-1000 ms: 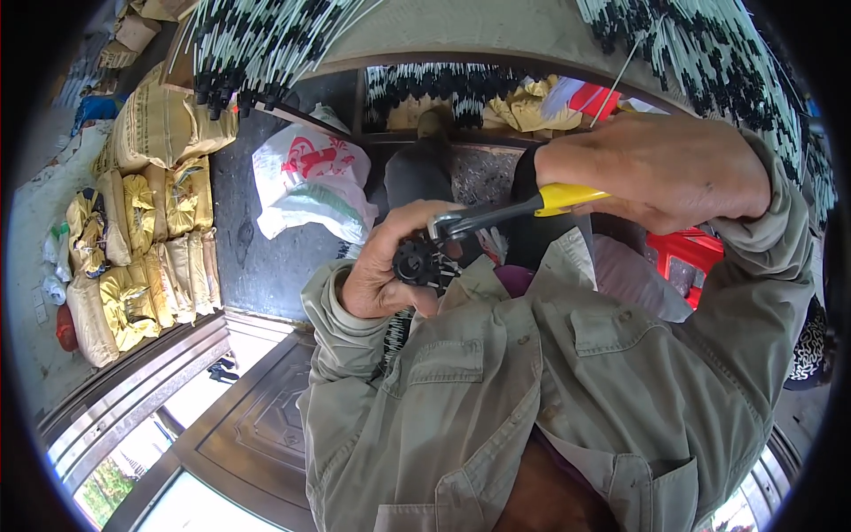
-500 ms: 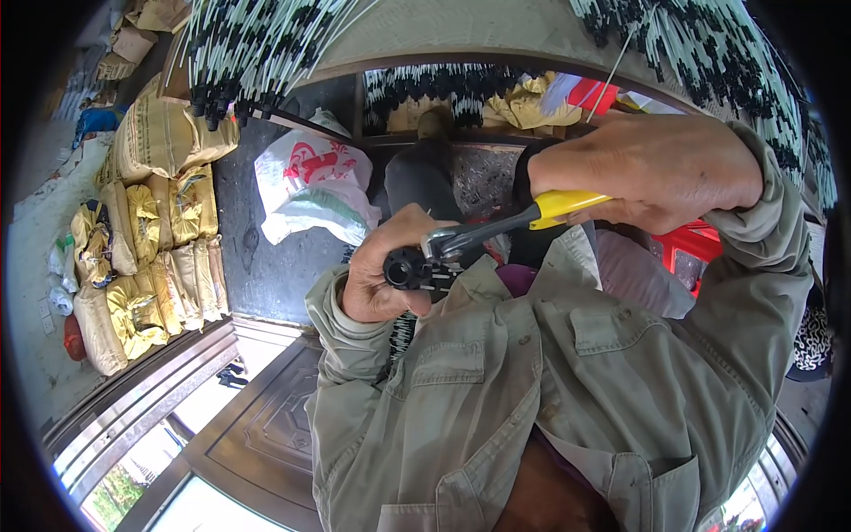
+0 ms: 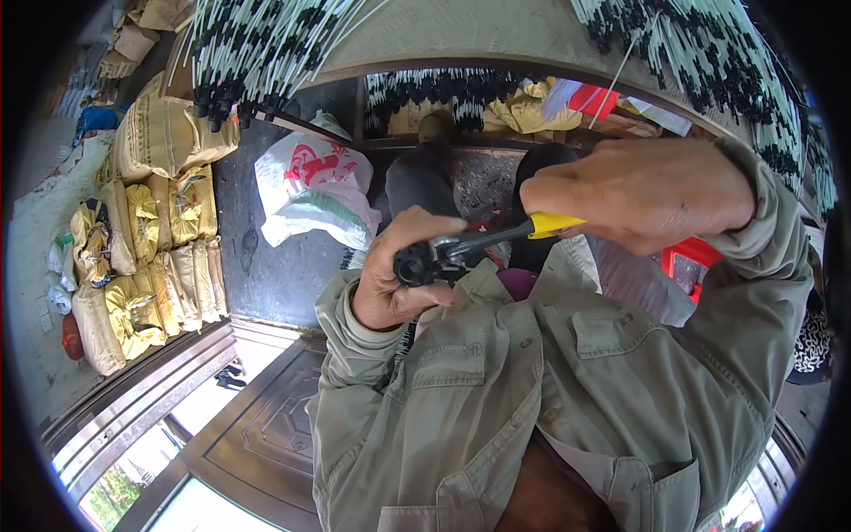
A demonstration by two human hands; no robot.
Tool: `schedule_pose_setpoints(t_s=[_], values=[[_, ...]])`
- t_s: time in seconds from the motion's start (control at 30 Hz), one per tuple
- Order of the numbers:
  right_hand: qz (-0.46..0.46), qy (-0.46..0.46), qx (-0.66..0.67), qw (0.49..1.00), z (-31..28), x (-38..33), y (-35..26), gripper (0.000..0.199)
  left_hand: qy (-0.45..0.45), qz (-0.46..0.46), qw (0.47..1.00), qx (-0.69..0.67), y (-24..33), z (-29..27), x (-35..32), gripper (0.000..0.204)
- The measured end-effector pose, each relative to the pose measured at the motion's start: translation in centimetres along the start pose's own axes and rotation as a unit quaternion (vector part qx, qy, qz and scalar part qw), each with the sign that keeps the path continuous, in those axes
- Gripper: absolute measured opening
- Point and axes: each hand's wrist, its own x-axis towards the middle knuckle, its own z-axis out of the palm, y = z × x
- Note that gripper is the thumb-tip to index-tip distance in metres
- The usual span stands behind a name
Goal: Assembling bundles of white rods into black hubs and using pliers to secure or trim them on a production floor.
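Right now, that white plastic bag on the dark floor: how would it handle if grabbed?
The white plastic bag looks floppy: its thin film is creased and slumped. It bulges, so it probably holds something and would sag if lifted by its top. Its glossy surface may slip in the fingers. Unlikely to roll.

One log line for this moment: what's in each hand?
left hand: grips small black round part | right hand: holds yellow-handled pliers, tip at the part | backdrop: white plastic bag, yellow sacks
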Motion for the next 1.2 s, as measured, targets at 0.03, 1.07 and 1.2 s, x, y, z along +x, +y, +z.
schedule_pose_setpoints(t_s=[0.03,1.07,1.2], values=[[0.02,0.03,0.007,0.999,0.2,0.1,0.0,0.033,0.044,-0.028,0.998,-0.021,0.1,0.2,0.0,0.061],[-0.213,0.356,0.238,0.878,10.8,9.8,2.9,0.03,0.374,-0.185,0.834,-0.361,-14.8,-0.6,-11.1,0.055],[-0.21,0.331,0.356,0.848,11.8,8.5,5.1,0.029,0.358,-0.242,0.873,-0.227,-13.1,0.4,-9.9,0.056]])
